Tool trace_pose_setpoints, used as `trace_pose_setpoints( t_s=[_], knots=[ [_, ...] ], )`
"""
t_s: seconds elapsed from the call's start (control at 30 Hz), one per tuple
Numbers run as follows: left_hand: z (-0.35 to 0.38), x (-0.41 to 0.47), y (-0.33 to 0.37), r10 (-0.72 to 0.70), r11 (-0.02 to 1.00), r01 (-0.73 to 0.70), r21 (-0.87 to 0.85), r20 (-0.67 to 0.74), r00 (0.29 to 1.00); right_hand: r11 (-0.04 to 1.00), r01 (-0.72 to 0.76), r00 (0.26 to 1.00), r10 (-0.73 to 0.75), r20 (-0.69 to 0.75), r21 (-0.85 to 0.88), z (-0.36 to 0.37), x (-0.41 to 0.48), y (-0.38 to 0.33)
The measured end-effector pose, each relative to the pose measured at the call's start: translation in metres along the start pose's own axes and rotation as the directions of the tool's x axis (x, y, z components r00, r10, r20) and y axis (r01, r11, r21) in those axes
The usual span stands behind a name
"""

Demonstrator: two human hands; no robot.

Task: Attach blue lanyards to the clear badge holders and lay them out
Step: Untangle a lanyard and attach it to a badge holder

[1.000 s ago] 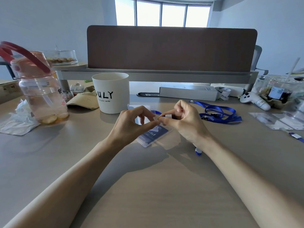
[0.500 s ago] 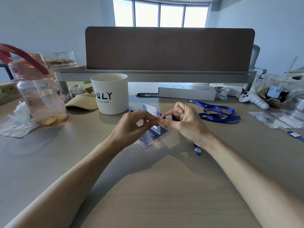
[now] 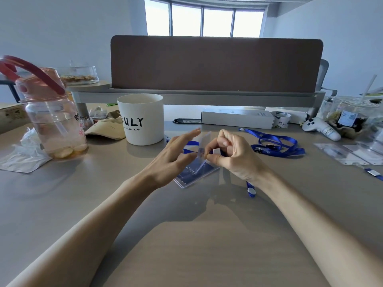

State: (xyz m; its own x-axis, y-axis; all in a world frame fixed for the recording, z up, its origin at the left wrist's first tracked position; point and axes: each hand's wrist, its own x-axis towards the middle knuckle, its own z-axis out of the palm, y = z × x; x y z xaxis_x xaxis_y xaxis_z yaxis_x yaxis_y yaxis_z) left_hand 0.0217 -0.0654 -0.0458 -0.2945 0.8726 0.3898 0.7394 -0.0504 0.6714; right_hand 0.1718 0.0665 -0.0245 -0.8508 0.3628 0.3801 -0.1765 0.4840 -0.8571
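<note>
My right hand (image 3: 234, 156) pinches the white clip (image 3: 216, 151) of a blue lanyard (image 3: 250, 190) against the lower edge of a clear badge holder (image 3: 204, 141). That holder stands tilted upright and blurred between my hands. My left hand (image 3: 174, 158) is just left of it, fingers spread and off the holder. Beneath both hands a second badge holder with a dark blue card (image 3: 193, 174) lies flat on the desk. The lanyard's strap runs under my right wrist.
A heap of blue lanyards (image 3: 277, 143) lies to the right, with several clear badge holders (image 3: 342, 155) beyond it. A white cup (image 3: 143, 121) stands behind my left hand, and a pink water bottle (image 3: 51, 117) at far left. A long white box (image 3: 238, 119) is at the back.
My left hand has let go of the clear holder and spread its fingers. The holder has swung up from flat to nearly upright, held by my right hand.
</note>
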Motion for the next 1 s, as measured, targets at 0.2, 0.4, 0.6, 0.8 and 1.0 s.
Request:
trace_pose_setpoints(
  t_s=[0.2, 0.4, 0.6, 0.8, 1.0],
  knots=[
    [0.0, 0.001, 0.001, 0.044, 0.998, -0.043, 0.053, -0.02, 0.999, 0.997, 0.03, 1.0, -0.03, -0.001, 0.071, 0.001, 0.0, -0.001],
    [-0.003, 0.0, 0.005, 0.067, 0.996, -0.064, 0.06, -0.054, 0.996, 0.998, 0.037, 0.998, -0.034, -0.057, 0.051, 0.004, 0.001, 0.002],
    [-0.01, 0.002, -0.004, 0.073, 0.975, -0.027, 0.22, -0.205, 0.976, 0.999, -0.031, 0.962, 0.022, -0.273, -0.029, 0.002, 0.004, 0.01],
    [0.002, 0.003, -0.022, 0.139, 0.867, -0.043, 0.496, -0.159, 0.977, 0.992, -0.126, 0.927, 0.115, -0.357, -0.009, -0.001, 0.004, 0.006],
    [0.005, 0.003, -0.016, -0.036, 0.948, 0.027, 0.316, 0.024, 0.999, 0.921, -0.112, 0.958, 0.2, -0.206, 0.374, 0.002, 0.004, -0.005]
  ],
)
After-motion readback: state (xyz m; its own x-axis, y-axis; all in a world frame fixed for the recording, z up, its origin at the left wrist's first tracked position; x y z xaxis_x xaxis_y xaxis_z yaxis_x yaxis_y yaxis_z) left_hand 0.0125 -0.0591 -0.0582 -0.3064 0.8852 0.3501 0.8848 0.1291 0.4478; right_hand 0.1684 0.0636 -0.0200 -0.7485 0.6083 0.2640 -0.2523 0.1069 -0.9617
